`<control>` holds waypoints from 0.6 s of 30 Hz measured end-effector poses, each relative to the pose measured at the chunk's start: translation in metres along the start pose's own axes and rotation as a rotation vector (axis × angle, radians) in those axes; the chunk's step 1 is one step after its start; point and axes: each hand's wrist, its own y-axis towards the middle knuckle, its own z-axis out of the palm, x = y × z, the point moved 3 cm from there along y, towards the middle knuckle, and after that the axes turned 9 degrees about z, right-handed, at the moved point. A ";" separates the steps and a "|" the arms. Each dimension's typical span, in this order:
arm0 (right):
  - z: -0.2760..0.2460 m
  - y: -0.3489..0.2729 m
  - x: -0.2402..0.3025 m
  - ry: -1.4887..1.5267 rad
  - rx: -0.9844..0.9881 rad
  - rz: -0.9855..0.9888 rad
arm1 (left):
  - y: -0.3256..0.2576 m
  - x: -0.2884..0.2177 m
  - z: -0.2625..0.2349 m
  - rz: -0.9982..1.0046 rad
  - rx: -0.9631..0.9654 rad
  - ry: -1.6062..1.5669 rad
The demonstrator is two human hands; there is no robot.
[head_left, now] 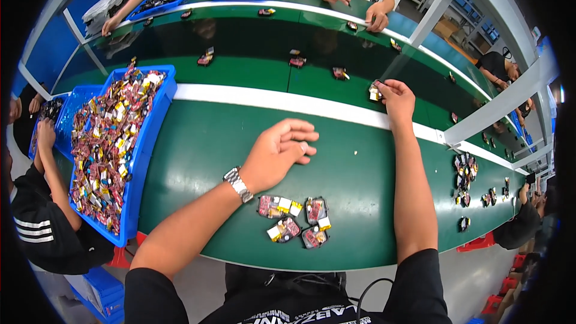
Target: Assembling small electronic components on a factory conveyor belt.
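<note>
Right hand (396, 99) reaching far across green bench (210, 144), my grip pinching small battery pack (375, 91) at edge of dark conveyor belt (252, 48). Left hand (277, 155) resting on bench, fingers loosely curled, holding nothing. Cluster of packs (294, 219) lying near me, just below left wrist. Blue bin (144, 144) sitting at my left.

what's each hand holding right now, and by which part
The right hand pinches a small packet by its near edge, at the belt's white strip. The left hand holds nothing, hovering palm down.
</note>
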 end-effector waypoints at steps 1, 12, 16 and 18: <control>-0.004 0.008 -0.003 -0.059 -0.070 0.016 | 0.001 0.001 0.001 -0.017 0.020 0.020; 0.075 -0.033 0.042 -0.635 -0.154 -0.535 | 0.001 0.000 0.000 -0.009 0.023 0.122; 0.079 -0.018 0.029 -0.737 -0.117 -0.413 | 0.005 -0.004 0.006 0.008 0.029 0.124; 0.081 -0.007 0.021 -0.614 -0.145 -0.487 | 0.005 -0.001 0.006 0.003 0.001 0.094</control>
